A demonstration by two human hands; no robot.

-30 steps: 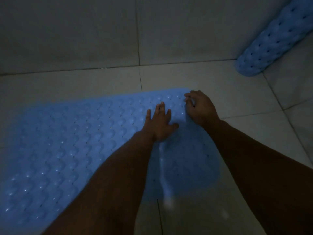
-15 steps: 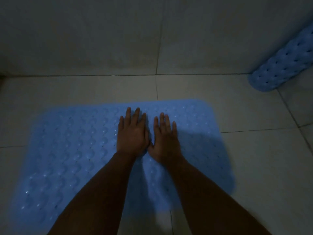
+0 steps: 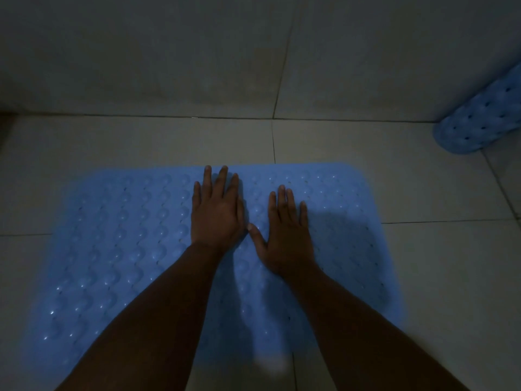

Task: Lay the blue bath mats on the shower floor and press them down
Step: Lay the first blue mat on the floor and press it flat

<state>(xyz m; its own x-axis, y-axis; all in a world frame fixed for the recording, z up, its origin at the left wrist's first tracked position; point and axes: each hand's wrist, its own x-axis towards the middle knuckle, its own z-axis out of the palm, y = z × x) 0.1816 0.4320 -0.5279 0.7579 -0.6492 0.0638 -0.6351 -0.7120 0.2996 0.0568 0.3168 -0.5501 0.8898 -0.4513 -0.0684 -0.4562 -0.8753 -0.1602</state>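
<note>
A blue bath mat [image 3: 118, 249] with rows of bumps and small holes lies flat on the pale tiled floor, filling the middle of the view. My left hand [image 3: 215, 211] lies palm down on its far half, fingers straight and reaching almost to the far edge. Just to the right, my right hand [image 3: 287, 235] is also flat on the mat with fingers straight and the thumb spread toward the left hand. A second blue mat [image 3: 479, 122], rolled up, leans in the far right corner.
A grey tiled wall [image 3: 197, 52] rises just beyond the mat's far edge. Bare floor tiles [image 3: 423, 263] lie to the right of the mat, between it and the rolled mat. The light is dim.
A second ago my right hand was curled at the mat's far right corner. Both hands have since come to lie flat side by side near the mat's middle, and have spread slightly apart since half a second ago.
</note>
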